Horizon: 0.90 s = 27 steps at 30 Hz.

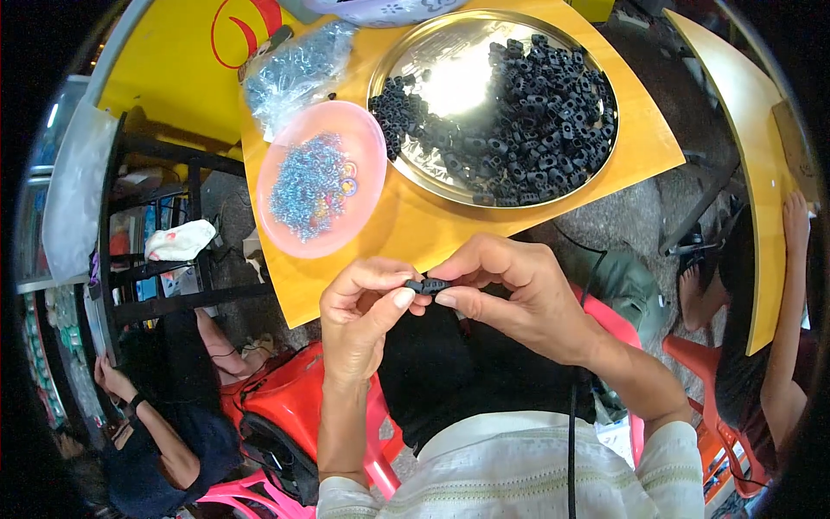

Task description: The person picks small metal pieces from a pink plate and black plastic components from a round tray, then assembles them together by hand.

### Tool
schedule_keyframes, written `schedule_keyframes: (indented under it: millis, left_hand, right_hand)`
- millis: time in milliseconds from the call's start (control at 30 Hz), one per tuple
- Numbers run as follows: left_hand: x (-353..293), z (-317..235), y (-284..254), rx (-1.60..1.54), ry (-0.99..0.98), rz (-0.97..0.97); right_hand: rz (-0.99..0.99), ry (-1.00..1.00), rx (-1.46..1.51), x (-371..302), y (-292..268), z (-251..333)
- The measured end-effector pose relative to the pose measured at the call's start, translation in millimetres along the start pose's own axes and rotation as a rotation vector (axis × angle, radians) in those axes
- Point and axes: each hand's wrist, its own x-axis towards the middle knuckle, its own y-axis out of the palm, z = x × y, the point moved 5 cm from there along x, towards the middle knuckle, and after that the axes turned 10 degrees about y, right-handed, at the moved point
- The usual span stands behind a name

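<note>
Between my two hands, just off the table's near edge, is a small black plastic piece (pixel 427 286), ridged along its side. Thumb and fingers of my left hand (pixel 367 307) pinch its left end. My right hand (pixel 516 294) grips the right end the same way. Beyond them a round shiny metal tray (pixel 450 65) bears a large heap of small black plastic parts (pixel 553 112), with a lesser pile at its left. A pink oval dish (pixel 363 216) left of the tray holds many tiny silvery-blue metal pieces (pixel 304 186) and a few colourful round bits.
The yellow table (pixel 432 233) ends right before my hands. A clear plastic bag (pixel 303 73) of bluish pieces lies behind the dish. One person (pixel 164 441) sits at the lower left near a red chair (pixel 285 402); another person's arm (pixel 785 285) rests on a second table at the right.
</note>
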Motion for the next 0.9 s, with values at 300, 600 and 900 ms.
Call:
schedule_keyframes:
  millis: [300,600,900]
  left_hand:
    - [2.4,-0.8,-3.6,0.167,-0.023,0.065]
    - [-0.9,2.9,-7.9,0.11,-0.041,0.109]
    - [-5.3,2.7,-7.2,0.256,0.005,0.124]
  right_hand:
    - [-0.05,-0.088,-0.175,4.2,-0.5,1.2]
    - [-0.025,-0.097,-0.205,4.9,1.9,0.6]
    - [-0.02,-0.184,-0.319,5.2,2.4,-3.3]
